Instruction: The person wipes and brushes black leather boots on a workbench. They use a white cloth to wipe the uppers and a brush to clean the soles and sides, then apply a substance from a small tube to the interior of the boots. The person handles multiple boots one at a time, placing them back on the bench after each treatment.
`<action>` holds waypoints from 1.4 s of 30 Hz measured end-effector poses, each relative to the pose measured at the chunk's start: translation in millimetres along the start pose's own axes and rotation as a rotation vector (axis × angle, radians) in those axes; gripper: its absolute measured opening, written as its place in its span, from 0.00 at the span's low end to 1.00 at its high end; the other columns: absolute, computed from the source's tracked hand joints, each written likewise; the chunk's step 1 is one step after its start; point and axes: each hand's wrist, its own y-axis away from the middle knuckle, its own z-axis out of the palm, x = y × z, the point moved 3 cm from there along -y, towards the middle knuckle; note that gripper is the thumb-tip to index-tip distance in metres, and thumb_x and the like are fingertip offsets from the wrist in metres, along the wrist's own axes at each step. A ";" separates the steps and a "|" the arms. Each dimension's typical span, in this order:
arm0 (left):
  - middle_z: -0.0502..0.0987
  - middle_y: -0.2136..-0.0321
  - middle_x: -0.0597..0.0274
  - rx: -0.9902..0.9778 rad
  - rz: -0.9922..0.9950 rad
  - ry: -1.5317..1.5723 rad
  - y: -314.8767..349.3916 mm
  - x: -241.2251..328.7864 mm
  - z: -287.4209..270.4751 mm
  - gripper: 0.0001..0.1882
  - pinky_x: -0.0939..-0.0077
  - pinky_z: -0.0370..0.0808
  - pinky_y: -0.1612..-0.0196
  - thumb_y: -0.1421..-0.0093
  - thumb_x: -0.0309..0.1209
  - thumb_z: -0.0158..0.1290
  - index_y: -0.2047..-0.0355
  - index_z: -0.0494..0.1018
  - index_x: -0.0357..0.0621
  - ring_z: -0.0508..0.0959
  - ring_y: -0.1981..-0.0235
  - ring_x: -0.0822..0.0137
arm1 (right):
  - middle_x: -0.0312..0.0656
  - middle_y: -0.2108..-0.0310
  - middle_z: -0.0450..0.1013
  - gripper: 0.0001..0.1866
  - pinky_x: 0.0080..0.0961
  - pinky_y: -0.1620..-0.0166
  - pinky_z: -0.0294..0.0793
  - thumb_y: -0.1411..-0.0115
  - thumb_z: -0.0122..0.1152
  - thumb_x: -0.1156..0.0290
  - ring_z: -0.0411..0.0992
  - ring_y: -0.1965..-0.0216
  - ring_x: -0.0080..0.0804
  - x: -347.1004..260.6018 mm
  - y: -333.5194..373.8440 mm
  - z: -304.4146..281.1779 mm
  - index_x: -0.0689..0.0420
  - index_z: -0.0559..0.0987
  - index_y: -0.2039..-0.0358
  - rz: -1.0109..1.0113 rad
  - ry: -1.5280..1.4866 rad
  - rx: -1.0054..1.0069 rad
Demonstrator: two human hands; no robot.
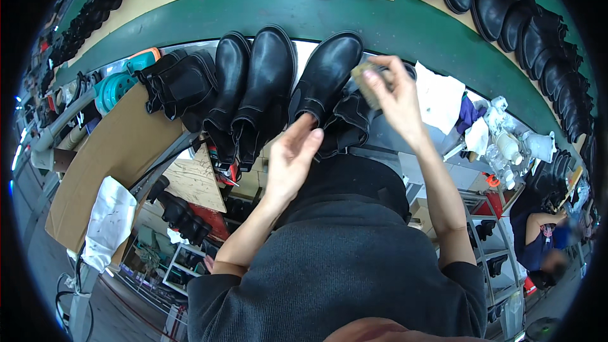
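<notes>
My right hand [400,96] is closed around a small tan-brown block [366,82], perhaps a sponge, beside the toe of a black leather ankle boot [332,63]. My left hand [291,161] reaches to the same boot's ankle end. Its fingers are stretched out at the opening, thumb apart; whether they press on the leather is hard to see. Right of this boot, partly under my right hand, lies another black boot [349,123] with its shaft toward me. To the left, two more black boots [269,63] lie side by side, toes pointing away.
More black boots [183,82] lie at the left end of the bench. A green conveyor [253,16] carries boots beyond it. White cloth [438,95] and plastic bottles [506,145] sit to the right. Cardboard [104,164] stands left. Another person [538,234] is at far right.
</notes>
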 end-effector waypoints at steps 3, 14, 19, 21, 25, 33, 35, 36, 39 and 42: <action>0.73 0.65 0.65 -0.019 0.032 0.039 -14.2 -0.5 14.0 0.17 0.84 0.67 0.57 0.36 0.34 0.52 0.57 0.71 0.28 0.70 0.62 0.78 | 0.47 0.75 0.77 0.19 0.30 0.65 0.73 0.39 0.58 0.56 0.78 0.69 0.38 -10.8 4.9 8.7 0.57 0.73 0.55 0.131 0.088 -0.128; 0.70 0.74 0.72 0.148 -0.068 0.193 -60.4 -40.0 19.7 0.11 0.81 0.65 0.67 0.35 0.36 0.50 0.70 0.70 0.41 0.66 0.73 0.79 | 0.51 0.71 0.78 0.17 0.39 0.62 0.75 0.46 0.62 0.59 0.77 0.66 0.49 -7.2 -72.8 97.8 0.54 0.76 0.58 -0.165 0.730 -0.424; 0.78 0.69 0.59 0.055 -0.274 0.645 -66.2 -37.3 26.0 0.07 0.74 0.72 0.57 0.47 0.25 0.58 0.68 0.75 0.34 0.77 0.65 0.70 | 0.45 0.69 0.79 0.17 0.38 0.61 0.75 0.46 0.63 0.57 0.77 0.65 0.47 -13.5 -60.3 52.1 0.53 0.78 0.60 -0.154 0.509 -0.500; 0.79 0.69 0.54 -0.017 -0.349 0.818 -77.5 -54.4 28.5 0.06 0.71 0.73 0.57 0.53 0.20 0.57 0.71 0.77 0.32 0.78 0.64 0.64 | 0.43 0.68 0.79 0.17 0.37 0.61 0.75 0.45 0.62 0.56 0.77 0.65 0.45 -12.6 -61.1 52.6 0.53 0.78 0.60 -0.194 0.527 -0.463; 0.79 0.70 0.53 -0.146 -0.414 0.859 -82.5 -65.0 20.4 0.07 0.63 0.73 0.52 0.53 0.17 0.53 0.71 0.77 0.33 0.78 0.64 0.59 | 0.44 0.71 0.78 0.13 0.38 0.67 0.74 0.44 0.61 0.59 0.76 0.69 0.49 -9.5 -80.2 101.3 0.53 0.77 0.64 -0.350 0.551 -0.448; 0.78 0.70 0.53 -0.037 -0.457 0.854 -79.2 -68.2 20.2 0.06 0.64 0.73 0.53 0.55 0.15 0.52 0.75 0.75 0.34 0.78 0.65 0.60 | 0.44 0.71 0.78 0.14 0.36 0.67 0.76 0.45 0.62 0.59 0.78 0.69 0.45 -12.0 -64.5 73.3 0.52 0.77 0.61 -0.347 0.458 -0.414; 0.78 0.70 0.54 -0.109 -0.423 0.841 -81.5 -68.7 19.2 0.07 0.64 0.73 0.53 0.55 0.14 0.52 0.75 0.75 0.35 0.77 0.65 0.60 | 0.46 0.71 0.78 0.14 0.38 0.69 0.73 0.45 0.61 0.59 0.76 0.71 0.46 -9.4 -76.0 100.5 0.53 0.77 0.63 -0.375 0.530 -0.443; 0.78 0.70 0.54 -0.102 -0.443 0.863 -82.7 -71.8 17.4 0.07 0.64 0.73 0.52 0.55 0.14 0.52 0.75 0.75 0.35 0.77 0.65 0.60 | 0.47 0.70 0.78 0.13 0.38 0.69 0.73 0.45 0.61 0.59 0.76 0.72 0.47 -11.2 -80.5 108.2 0.53 0.77 0.63 -0.400 0.516 -0.448; 0.78 0.73 0.57 -0.116 -0.465 0.918 -80.6 -66.9 17.5 0.06 0.71 0.73 0.59 0.55 0.15 0.54 0.76 0.76 0.37 0.77 0.68 0.65 | 0.46 0.70 0.78 0.14 0.36 0.69 0.73 0.43 0.61 0.60 0.76 0.72 0.46 -14.2 -63.2 65.0 0.53 0.77 0.60 -0.356 0.544 -0.429; 0.78 0.74 0.58 -0.121 -0.416 0.922 -86.0 -71.2 19.1 0.06 0.72 0.73 0.57 0.55 0.15 0.55 0.77 0.76 0.37 0.77 0.67 0.65 | 0.43 0.70 0.79 0.15 0.33 0.66 0.77 0.42 0.61 0.59 0.78 0.69 0.43 -2.6 -26.2 -4.4 0.52 0.77 0.58 -0.241 0.496 -0.299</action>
